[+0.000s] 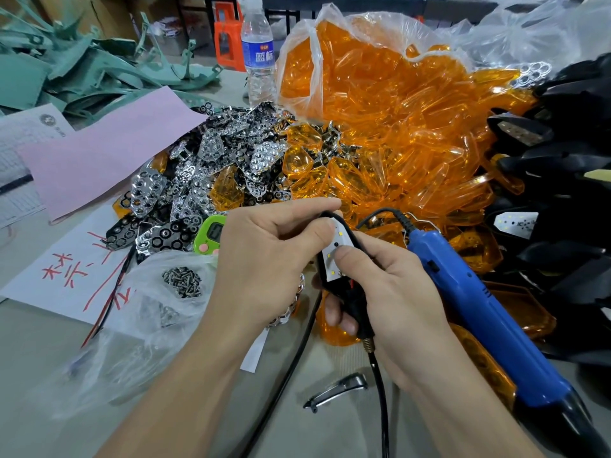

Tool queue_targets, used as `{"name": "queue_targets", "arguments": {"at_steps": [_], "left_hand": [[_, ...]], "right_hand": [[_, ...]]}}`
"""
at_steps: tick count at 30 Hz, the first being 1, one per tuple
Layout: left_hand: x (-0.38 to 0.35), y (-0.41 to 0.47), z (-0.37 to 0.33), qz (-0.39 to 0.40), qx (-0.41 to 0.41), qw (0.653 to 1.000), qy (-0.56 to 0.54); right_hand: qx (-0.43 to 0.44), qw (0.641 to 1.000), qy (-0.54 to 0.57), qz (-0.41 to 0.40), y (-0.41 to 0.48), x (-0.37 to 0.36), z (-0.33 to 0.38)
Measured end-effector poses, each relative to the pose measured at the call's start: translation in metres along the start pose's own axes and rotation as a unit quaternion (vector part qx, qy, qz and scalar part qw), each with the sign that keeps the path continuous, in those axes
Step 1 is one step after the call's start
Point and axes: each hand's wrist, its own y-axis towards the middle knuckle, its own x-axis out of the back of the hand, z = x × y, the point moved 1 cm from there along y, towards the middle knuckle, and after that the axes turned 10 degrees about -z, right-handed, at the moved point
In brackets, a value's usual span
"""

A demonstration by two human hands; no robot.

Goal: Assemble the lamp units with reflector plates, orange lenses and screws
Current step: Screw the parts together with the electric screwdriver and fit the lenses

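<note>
Head view: both hands hold one lamp unit [337, 259] near the middle of the table, its white light board facing up with nothing on it. The left hand [274, 259] has its fingers curled round the far end; the right hand [396, 299] has its thumb pressed on the board and its fingers wrapped under the black body. This looks like the start of one unit, before the plate goes on. The next move probably calls for freeing a hand, taking one shiny piece from the reflector plates [211, 166] heaped just beyond the left hand, and seating its cups over the lights. The orange lenses [396, 133] spill from a bag on the far right, and the screws [182, 280] sit in a clear bag near left. A blue screwdriver [489, 312] lies beside the right hand, seemingly not gripped. The water bottle [258, 51] at the far side has a blue label reading "蓝标". The white sheet [66, 276] bears red handwritten characters, partly covered and hard to read
</note>
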Motion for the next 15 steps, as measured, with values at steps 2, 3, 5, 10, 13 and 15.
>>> {"name": "queue_targets", "arguments": {"at_steps": [2, 3, 5, 10, 13, 15], "left_hand": [[0.0003, 0.0001, -0.0005, -0.001, -0.002, 1.000, 0.002], [0.0005, 0.0001, -0.0010, -0.002, -0.001, 1.000, 0.002], [0.0004, 0.0001, -0.0015, -0.003, 0.001, 1.000, 0.000], [-0.0008, -0.0007, -0.0019, 0.006, 0.018, 1.000, -0.010], [-0.0007, -0.0004, -0.0004, 0.014, 0.027, 0.999, -0.014], [-0.0003, 0.0000, -0.0001, 0.018, 0.026, 0.999, -0.015]], "right_hand": [[-0.001, 1.000, 0.005, 0.004, -0.0002, -0.0005, 0.0007], [-0.001, 1.000, 0.003, 0.003, -0.0003, -0.0007, 0.0011], [0.002, 1.000, 0.000, -0.002, -0.0005, -0.0009, 0.0017], [0.001, 1.000, -0.011, -0.011, 0.0006, 0.0018, 0.0016], [-0.004, 1.000, -0.013, -0.014, 0.0012, 0.0027, 0.0018], [-0.003, 1.000, -0.012, -0.018, 0.0007, 0.0024, 0.0020]]}}
